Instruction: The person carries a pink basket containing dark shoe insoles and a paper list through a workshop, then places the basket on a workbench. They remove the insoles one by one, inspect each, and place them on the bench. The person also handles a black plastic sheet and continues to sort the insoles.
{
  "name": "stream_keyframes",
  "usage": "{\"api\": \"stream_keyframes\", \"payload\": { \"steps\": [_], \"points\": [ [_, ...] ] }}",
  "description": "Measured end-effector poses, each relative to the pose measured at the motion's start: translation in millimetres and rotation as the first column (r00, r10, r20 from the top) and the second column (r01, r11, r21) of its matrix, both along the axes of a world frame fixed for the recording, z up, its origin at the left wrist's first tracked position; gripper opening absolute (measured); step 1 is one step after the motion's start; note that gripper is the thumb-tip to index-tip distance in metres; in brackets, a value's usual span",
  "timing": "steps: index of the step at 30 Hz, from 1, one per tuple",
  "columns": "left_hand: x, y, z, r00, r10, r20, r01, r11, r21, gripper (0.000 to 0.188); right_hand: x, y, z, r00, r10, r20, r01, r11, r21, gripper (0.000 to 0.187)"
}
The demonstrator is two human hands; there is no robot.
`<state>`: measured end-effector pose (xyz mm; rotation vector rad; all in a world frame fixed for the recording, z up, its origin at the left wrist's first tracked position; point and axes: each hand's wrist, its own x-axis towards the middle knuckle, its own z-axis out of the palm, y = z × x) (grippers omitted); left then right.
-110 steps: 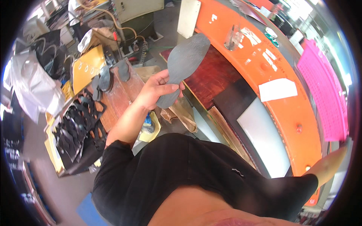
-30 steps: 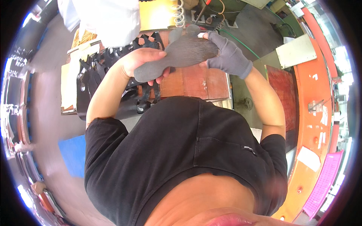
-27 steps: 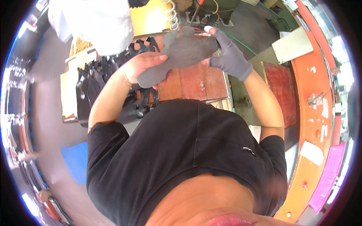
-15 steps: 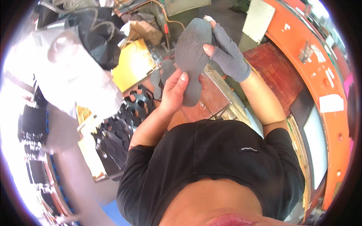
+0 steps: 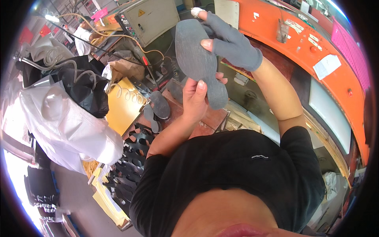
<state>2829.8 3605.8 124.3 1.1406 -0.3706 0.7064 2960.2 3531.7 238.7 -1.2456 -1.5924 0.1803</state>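
I hold a dark grey shoe sole (image 5: 193, 51) raised in front of me, its wide end up and its narrower rounded end down toward my body. My bare left hand (image 5: 197, 96) is closed around its narrow waist, thumb lying on the near face. At the upper right edge, my right hand (image 5: 233, 43) wears a grey fingerless glove and pinches the sole with its thumb on the face. White wrapping covers one of its fingertips. Below, more dark soles (image 5: 160, 105) lie on the reddish-brown worktable (image 5: 203, 128).
Left of the table hang white sheeting (image 5: 67, 122) and black plastic (image 5: 87, 79). A yellow sheet (image 5: 122, 104) and cut black scrap sheets (image 5: 132, 164) lie nearer. An orange machine (image 5: 276, 35) curves along the right. A grey electrical cabinet (image 5: 150, 19) stands behind; another person (image 5: 83, 37) is far left.
The view has turned, bringing the cabinet and the other person into sight. The sole's wide end now leans more to the left; both hands keep their hold.
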Motion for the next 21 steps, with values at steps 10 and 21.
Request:
{"api": "stream_keyframes", "payload": {
  "steps": [10, 21],
  "points": [
    [23, -7, -1, 0.996, 0.012, 0.093, -0.008, 0.999, -0.042, 0.044, -23, -16, 0, 0.907, -0.412, 0.09, 0.416, 0.909, -0.033, 0.076],
    [17, 9, -2, 0.998, 0.0, -0.065, -0.004, 0.998, -0.063, 0.042, 2, 7, -12, 0.883, -0.47, -0.01, 0.465, 0.87, 0.162, 0.046]
  ]
}}
